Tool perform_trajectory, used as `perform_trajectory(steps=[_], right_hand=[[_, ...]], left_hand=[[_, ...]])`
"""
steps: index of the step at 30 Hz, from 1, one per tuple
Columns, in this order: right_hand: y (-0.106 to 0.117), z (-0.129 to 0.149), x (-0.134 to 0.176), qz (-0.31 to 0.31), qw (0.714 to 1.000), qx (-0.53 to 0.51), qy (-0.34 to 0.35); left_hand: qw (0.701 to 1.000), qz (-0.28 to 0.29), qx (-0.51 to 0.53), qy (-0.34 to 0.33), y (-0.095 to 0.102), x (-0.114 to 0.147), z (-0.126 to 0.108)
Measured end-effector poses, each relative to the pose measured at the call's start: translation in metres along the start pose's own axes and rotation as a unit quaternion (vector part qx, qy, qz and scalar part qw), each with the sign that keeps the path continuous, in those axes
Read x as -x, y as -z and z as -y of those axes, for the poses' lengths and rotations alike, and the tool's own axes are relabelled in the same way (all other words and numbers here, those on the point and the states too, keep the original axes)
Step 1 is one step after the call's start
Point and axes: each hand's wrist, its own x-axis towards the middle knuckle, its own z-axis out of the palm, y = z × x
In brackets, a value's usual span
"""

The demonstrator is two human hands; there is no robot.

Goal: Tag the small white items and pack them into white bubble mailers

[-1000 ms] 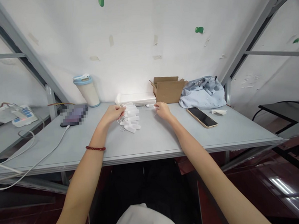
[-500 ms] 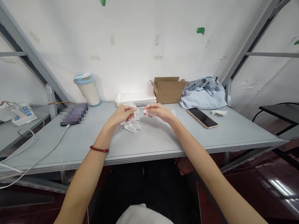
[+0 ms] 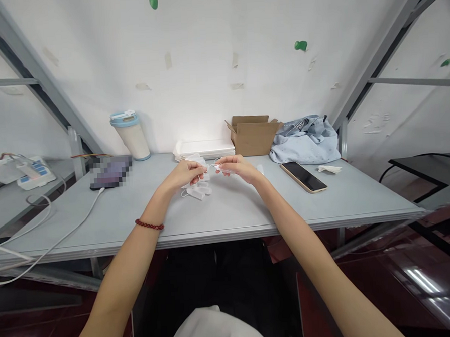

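Grip: holding one white tag (image 3: 229, 172) between thumb and fingers of the right hand (image 3: 240, 166), and apparently pinching its thin white cord (image 3: 211, 164) in the closed fingertips of the left hand (image 3: 187, 173). Spanning the narrow gap between both hands with that cord, over the grey tabletop (image 3: 235, 213); not showing clearly how firm the left pinch is. Taking that gap as clock centre and the wall (image 3: 204, 64) as 12 o'clock: working with the tag pile (image 3: 199, 191) at 7 to 8 o'clock, partly beneath the left hand; having a single translucent piece (image 3: 260, 169) at 3 o'clock, just beside the right hand; facing the white stack (image 3: 209, 148) at 12 o'clock and the cardboard box (image 3: 255, 138) at 2 o'clock. Probably risking a dropped cord through too shallow a fingertip pinch; risking strain where cord and tag are joining, through pulling the hands apart too hard. Possibly snagging loose loops in the pile, through lowering the left hand; possibly nudging the single piece, through swinging the right wrist outward; possibly misjudging the cord's path, through low white-on-white contrast.
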Motion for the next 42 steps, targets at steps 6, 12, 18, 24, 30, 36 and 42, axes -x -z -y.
perform_trajectory(steps=[6, 12, 18, 24, 30, 36, 42], right_hand=[[-0.0002, -0.0004, -0.0001, -0.008, 1.0, 0.0, 0.01], [-0.0039, 0.0023, 0.0024, 0.016, 1.0, 0.005, 0.008], [-0.0054, 0.0027, 0.0027, 0.024, 1.0, 0.006, 0.005], [-0.0034, 0.0006, 0.0016, 0.035, 0.999, 0.007, 0.009], [-0.0034, 0.0008, 0.0017, 0.044, 0.999, 0.003, 0.006], [-0.0052, 0.0031, 0.0025, 0.045, 0.999, 0.004, 0.002], [-0.0038, -0.0007, 0.0014, 0.05, 0.999, 0.012, 0.012]], left_hand=[[1.0, 0.019, 0.005, -0.011, 0.0009, -0.0004, 0.0023], [0.999, 0.024, 0.035, -0.024, 0.0001, -0.0019, 0.0041], [0.998, 0.04, 0.035, -0.024, -0.0003, -0.0024, 0.0041], [0.998, 0.043, 0.031, -0.027, -0.0007, -0.0018, 0.0037], [0.998, 0.04, 0.028, -0.029, -0.0017, 0.0002, 0.0016], [0.998, 0.042, 0.028, -0.031, -0.0005, -0.0012, 0.0033], [0.999, 0.042, 0.023, -0.026, -0.0008, -0.0021, 0.0057]])
